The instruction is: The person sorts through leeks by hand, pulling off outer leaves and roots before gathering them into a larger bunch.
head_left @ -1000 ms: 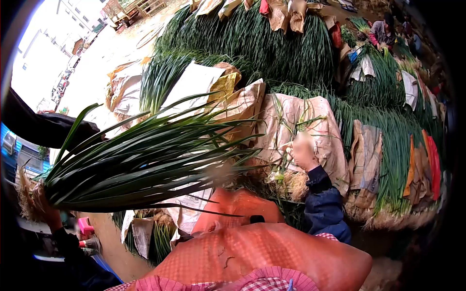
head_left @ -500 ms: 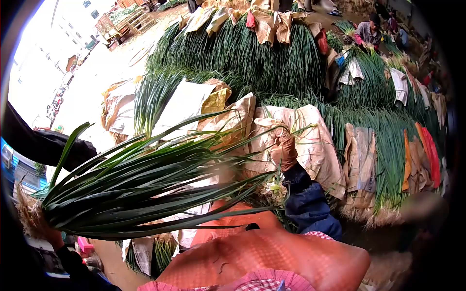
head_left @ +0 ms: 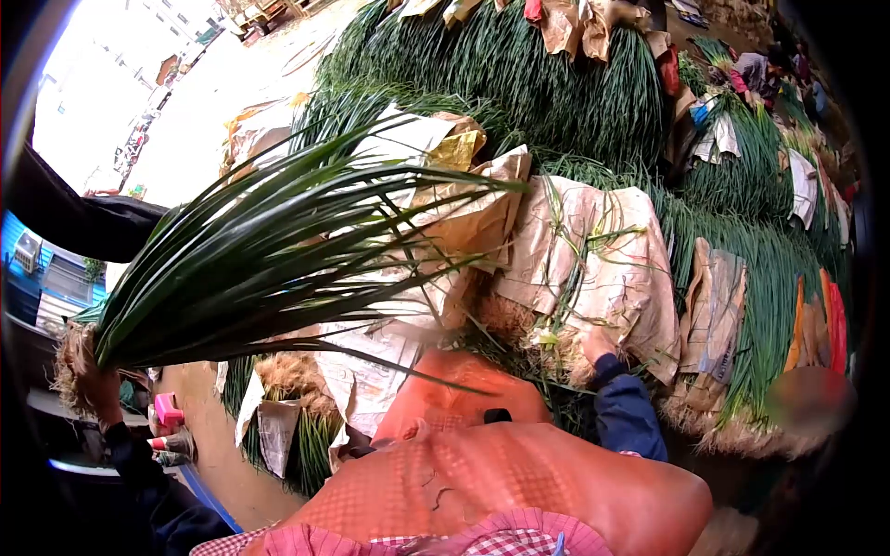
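A big bunch of green onions (head_left: 250, 269) is in my left hand (head_left: 104, 394), at the far left of the head view. My fingers are wrapped round the root end, and the long dark leaves fan out to the right across the view. My right hand (head_left: 601, 343) is low, at the near edge of a pale woven sack (head_left: 612, 269), close to a clump of pale roots. Its fingers are too small and partly hidden to read. Some loose green leaves (head_left: 593, 243) lie on top of the sack.
Long rows of green onions (head_left: 482, 88), partly covered with sacks, stand ahead and to the right (head_left: 751, 306). A dark sleeve (head_left: 102, 227) reaches in at upper left; its owner is out of view. Another person (head_left: 756, 74) bends at upper right. A pink object (head_left: 169, 410) is on the ground.
My right hand has moved down from above the pale sack to its near edge. The bunch in my left hand has swung upward at its leaf tips. The view has shifted slightly.
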Available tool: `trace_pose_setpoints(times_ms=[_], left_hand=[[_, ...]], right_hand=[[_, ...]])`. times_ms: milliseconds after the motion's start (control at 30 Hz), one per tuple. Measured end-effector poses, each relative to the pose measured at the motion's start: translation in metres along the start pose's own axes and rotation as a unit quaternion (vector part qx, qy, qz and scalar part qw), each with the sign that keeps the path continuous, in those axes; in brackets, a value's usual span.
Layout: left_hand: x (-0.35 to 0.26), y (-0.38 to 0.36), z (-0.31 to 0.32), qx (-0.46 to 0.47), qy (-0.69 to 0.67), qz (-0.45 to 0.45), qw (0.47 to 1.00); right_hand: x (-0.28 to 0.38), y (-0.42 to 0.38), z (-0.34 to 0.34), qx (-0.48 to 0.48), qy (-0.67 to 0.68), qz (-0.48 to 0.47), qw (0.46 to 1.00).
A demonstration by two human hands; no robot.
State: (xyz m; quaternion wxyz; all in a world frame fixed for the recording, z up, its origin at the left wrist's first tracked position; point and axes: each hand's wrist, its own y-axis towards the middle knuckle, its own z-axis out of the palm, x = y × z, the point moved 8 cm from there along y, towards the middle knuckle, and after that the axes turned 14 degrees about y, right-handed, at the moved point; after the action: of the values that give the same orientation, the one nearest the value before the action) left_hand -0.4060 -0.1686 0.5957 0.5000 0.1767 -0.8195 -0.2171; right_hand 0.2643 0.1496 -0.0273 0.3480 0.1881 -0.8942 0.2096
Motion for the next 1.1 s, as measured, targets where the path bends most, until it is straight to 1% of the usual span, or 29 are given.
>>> trace_pose_setpoints(times_ms=[33, 67, 100, 133, 200, 233, 267, 300, 333, 367, 400, 433, 467, 500, 533, 567, 600, 667, 700, 733, 767, 800, 833, 867, 900, 933, 967, 1067, 1100], left_hand=[[0.000, -0.003, 0.004, 0.010, 0.004, -0.005, 1.000], [-0.002, -0.004, 0.005, 0.020, -0.001, -0.005, 1.000], [-0.003, -0.005, 0.005, 0.030, -0.006, -0.005, 1.000], [-0.011, 0.002, 0.001, 0.039, -0.021, 0.002, 0.999], [-0.028, 0.011, -0.006, 0.040, -0.033, 0.017, 0.998], [-0.035, 0.015, -0.010, 0.034, -0.030, 0.028, 0.999], [-0.045, 0.021, -0.014, 0.027, -0.027, 0.039, 0.999], [-0.058, 0.030, -0.025, 0.031, -0.040, 0.049, 0.998], [-0.060, 0.031, -0.023, 0.043, -0.050, 0.048, 0.997], [-0.063, 0.032, -0.020, 0.053, -0.061, 0.046, 0.996], [-0.065, 0.033, -0.018, 0.062, -0.073, 0.045, 0.994], [-0.069, 0.035, -0.021, 0.037, -0.049, 0.072, 0.996], [-0.068, 0.035, -0.019, 0.044, -0.062, 0.062, 0.995], [-0.067, 0.033, -0.016, 0.054, -0.074, 0.052, 0.994], [-0.065, 0.032, -0.015, 0.065, -0.086, 0.042, 0.993], [-0.072, 0.034, -0.026, 0.034, -0.066, 0.062, 0.995], [-0.072, 0.035, -0.028, 0.034, -0.070, 0.061, 0.995], [-0.072, 0.032, -0.032, 0.037, -0.077, 0.057, 0.995], [-0.078, 0.034, -0.045, 0.008, -0.064, 0.069, 0.996], [-0.076, 0.033, -0.047, 0.006, -0.078, 0.064, 0.995], [-0.075, 0.032, -0.048, 0.005, -0.093, 0.061, 0.994], [-0.074, 0.030, -0.050, 0.005, -0.108, 0.058, 0.992], [-0.072, 0.027, -0.048, 0.026, -0.113, 0.047, 0.992], [-0.073, 0.026, -0.052, 0.014, -0.093, 0.060, 0.994], [-0.074, 0.026, -0.058, 0.001, -0.074, 0.074, 0.995], [-0.075, 0.026, -0.062, -0.006, -0.077, 0.074, 0.994], [-0.075, 0.026, -0.066, -0.012, -0.080, 0.074, 0.994], [-0.067, 0.017, -0.062, -0.041, -0.039, 0.083, 0.995], [-0.064, 0.016, -0.057, -0.019, -0.055, 0.075, 0.996]], right_hand=[[-0.079, -0.032, 0.005, -0.153, 0.002, 0.217, 0.964], [-0.114, -0.047, 0.019, -0.106, -0.001, 0.182, 0.978], [-0.111, -0.066, 0.015, -0.080, 0.107, 0.255, 0.958], [-0.091, -0.091, 0.005, -0.053, 0.212, 0.327, 0.919], [-0.065, -0.100, -0.004, -0.060, 0.235, 0.363, 0.900], [-0.052, -0.093, -0.003, -0.046, 0.239, 0.323, 0.914], [-0.036, -0.083, -0.004, -0.072, 0.291, 0.269, 0.916], [0.002, -0.066, -0.013, -0.065, 0.310, 0.169, 0.933], [0.043, -0.051, -0.021, -0.057, 0.419, 0.148, 0.894], [0.089, -0.036, -0.041, -0.069, 0.412, 0.053, 0.907], [0.136, -0.026, -0.065, -0.093, 0.432, 0.002, 0.897], [0.167, -0.014, -0.077, -0.098, 0.386, -0.050, 0.916], [0.186, -0.005, -0.084, -0.124, 0.409, -0.096, 0.899], [0.205, 0.006, -0.087, -0.125, 0.467, -0.165, 0.860], [0.242, 0.011, -0.103, -0.118, 0.427, -0.227, 0.868], [0.280, 0.007, -0.124, -0.130, 0.345, -0.293, 0.882], [0.289, 0.019, -0.115, -0.111, 0.332, -0.322, 0.880], [0.312, 0.024, -0.119, -0.176, 0.272, -0.358, 0.876], [0.308, 0.036, -0.106, -0.176, 0.234, -0.346, 0.891], [0.305, 0.049, -0.093, -0.176, 0.196, -0.335, 0.904], [0.311, 0.049, -0.093, -0.213, 0.165, -0.332, 0.904], [0.303, 0.074, -0.073, -0.086, 0.295, -0.242, 0.920], [0.319, 0.068, -0.081, -0.212, 0.157, -0.329, 0.907], [0.335, 0.055, -0.084, -0.329, 0.012, -0.404, 0.853], [0.316, 0.094, -0.051, -0.122, -0.211, -0.201, 0.949], [0.319, 0.098, -0.055, -0.141, -0.109, -0.225, 0.958], [0.316, 0.098, -0.051, -0.159, 0.004, -0.253, 0.954], [0.309, 0.100, -0.042, -0.132, 0.196, -0.275, 0.932], [0.303, 0.102, -0.038, -0.129, 0.254, -0.274, 0.919]])
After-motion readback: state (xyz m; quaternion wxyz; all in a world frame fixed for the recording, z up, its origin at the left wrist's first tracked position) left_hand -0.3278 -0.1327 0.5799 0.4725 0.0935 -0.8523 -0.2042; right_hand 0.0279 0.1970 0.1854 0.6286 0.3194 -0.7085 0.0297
